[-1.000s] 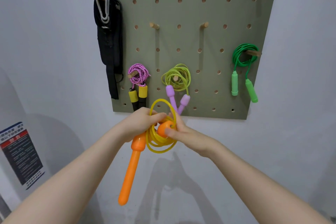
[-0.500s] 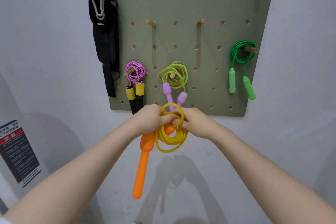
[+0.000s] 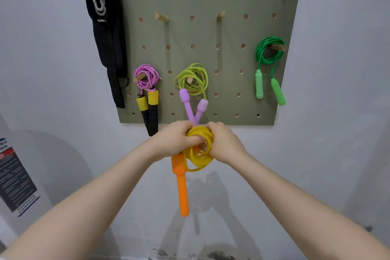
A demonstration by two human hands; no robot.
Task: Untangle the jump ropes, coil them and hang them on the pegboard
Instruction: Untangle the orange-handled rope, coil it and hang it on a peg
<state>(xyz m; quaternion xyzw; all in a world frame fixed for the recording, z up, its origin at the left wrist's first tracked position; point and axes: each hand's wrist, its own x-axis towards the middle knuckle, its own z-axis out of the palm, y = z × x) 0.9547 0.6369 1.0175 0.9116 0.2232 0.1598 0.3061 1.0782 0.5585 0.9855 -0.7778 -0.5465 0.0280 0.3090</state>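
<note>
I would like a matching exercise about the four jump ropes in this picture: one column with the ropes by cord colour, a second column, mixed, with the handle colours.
Ropes:
1. pink rope
2. lime rope
3. green rope
4. yellow rope

Handles:
A. orange
B. green
C. black with yellow tops
D. lilac

Pairs: 1-C, 2-D, 3-B, 4-A

The yellow rope is held in both hands; the others hang on the pegboard.

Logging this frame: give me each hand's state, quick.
Left hand: closed, fingers gripping the yellow rope coil at its orange handle.
Right hand: closed, fingers curled round the same coil.
</note>
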